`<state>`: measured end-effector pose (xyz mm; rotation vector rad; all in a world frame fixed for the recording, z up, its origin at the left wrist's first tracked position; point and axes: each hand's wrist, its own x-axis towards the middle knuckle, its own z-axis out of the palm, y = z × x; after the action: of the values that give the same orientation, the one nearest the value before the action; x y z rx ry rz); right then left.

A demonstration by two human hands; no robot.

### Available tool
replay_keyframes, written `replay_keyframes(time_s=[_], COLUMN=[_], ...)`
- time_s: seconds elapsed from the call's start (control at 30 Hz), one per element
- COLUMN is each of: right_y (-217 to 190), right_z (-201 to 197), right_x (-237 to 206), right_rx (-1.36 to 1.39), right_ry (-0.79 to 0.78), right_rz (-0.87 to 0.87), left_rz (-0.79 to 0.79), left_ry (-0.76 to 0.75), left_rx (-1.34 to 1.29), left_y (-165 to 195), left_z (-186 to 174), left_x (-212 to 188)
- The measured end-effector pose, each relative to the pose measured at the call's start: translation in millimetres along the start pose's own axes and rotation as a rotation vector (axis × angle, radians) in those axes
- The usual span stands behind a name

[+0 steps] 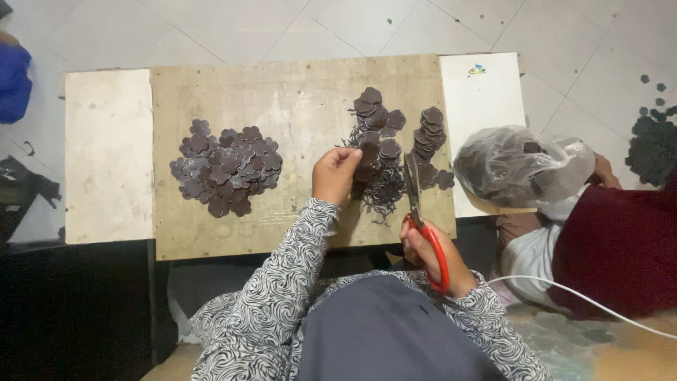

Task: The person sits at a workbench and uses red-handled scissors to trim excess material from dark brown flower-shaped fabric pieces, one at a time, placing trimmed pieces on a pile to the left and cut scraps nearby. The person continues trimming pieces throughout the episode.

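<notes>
In the head view, the left hand (337,175) is raised over the wooden board (296,106), fingers pinched shut on a dark flower-shaped piece (367,153) above the pile of trimmings (384,187). The right hand (431,255), at the board's near edge, grips the red-handled scissors (423,222); their closed blades point away from the person, long axis nearly upright in the picture. Bare board lies between the left-hand heap of cut pieces (226,168) and the trimmings.

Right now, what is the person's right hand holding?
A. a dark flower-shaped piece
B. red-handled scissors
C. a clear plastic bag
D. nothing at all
B: the right hand is wrapped through the red handles of the scissors, whose blades point up over the board; the left hand pinches a dark piece instead.
</notes>
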<state>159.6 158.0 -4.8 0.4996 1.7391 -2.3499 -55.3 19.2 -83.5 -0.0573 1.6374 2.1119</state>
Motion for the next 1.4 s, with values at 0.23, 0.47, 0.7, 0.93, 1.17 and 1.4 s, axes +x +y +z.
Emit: replay_keyframes(time_s=[0.23,0.47,0.7,0.93,1.17,1.4], right_y=[-10,-47,-50,-50,-21,-29], right_z=[38,101,117,63,60,54], right_x=[36,45,23,27,13,12], right_rx=[-0.449,-1.091,-1.193,-0.002,0.321,0.274], right_ry=[0.375,0.380,0.455,0.307,-0.149,-0.225], right_rz=[-0.164,-0.490,-0.604,0.009,0.270,-0.199], left_rz=[-0.341,-0.112,0.055,-0.117,-0.226,-0.027], left_ry=[-0.295,-0.454,-0.289,-0.315,-0.340,-0.429], left_rx=[-0.606,-0.478,-0.356,-0.546,-0.451,-0.683], left_y=[39,51,33,30,38,69], left_z=[-13,-13,-37,-31,-12,-6], left_x=[-53,-88,-87,-92,-111,-106])
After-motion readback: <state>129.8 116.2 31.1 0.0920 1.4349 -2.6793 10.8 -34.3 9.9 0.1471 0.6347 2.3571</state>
